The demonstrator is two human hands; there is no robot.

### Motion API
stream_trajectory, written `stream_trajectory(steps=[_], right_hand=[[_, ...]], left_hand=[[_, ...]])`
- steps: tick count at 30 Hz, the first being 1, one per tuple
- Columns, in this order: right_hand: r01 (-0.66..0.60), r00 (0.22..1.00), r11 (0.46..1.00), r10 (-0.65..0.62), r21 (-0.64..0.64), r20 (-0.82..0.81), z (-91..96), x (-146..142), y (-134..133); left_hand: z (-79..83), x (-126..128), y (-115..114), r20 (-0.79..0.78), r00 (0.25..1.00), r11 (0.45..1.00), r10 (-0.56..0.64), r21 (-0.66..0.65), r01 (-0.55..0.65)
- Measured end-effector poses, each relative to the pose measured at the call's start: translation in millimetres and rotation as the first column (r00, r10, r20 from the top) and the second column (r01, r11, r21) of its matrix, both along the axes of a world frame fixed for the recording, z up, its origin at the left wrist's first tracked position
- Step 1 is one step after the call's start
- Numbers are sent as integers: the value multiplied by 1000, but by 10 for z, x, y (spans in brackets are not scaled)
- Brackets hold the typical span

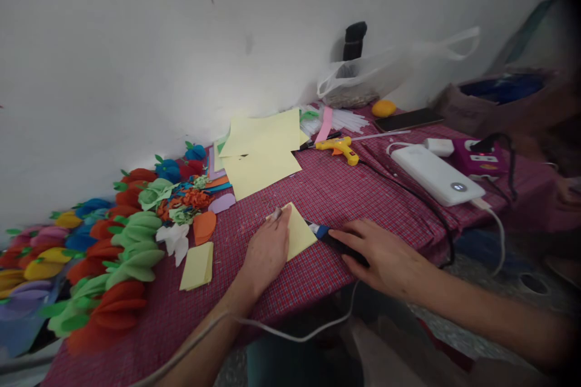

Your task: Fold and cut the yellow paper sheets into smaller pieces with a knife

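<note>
My left hand [267,249] lies flat on a folded or stacked piece of pale yellow paper [300,234], its fingers pressing the paper to the table. In my right hand [384,254] is a black-handled tool [341,244] with a blue collar. Its tip points at the paper's right edge; whether it is a knife or scissors I cannot tell. Left of my left hand sits a small stack of yellow paper pieces [196,266]. Larger yellow sheets [261,154] lie behind, against the wall.
Colourful paper fruit shapes [131,242] crowd the left side. A yellow glue gun [339,148] lies behind my right hand, near glue sticks [351,121]. A white power bank [433,174] and purple socket box [480,157] stand right. A white cable [299,338] crosses in front.
</note>
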State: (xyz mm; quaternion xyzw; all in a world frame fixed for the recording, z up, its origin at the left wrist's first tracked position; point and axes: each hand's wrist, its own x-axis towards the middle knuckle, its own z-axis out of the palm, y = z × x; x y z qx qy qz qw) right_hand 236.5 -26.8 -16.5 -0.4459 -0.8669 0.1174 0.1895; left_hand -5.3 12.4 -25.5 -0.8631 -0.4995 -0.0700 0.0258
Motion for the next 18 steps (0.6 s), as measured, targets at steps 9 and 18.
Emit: stream_trajectory(steps=[9,18], right_hand=[[-1,1000,999,2,49,-25,-16,-54,80],[12,1000,999,-12,46,-6,-19,-32,90]], left_hand=[[-8,-13,1,20,1000,1000,10,-23,-10],[23,2,-7,30,1000,1000,6,-22,-5]])
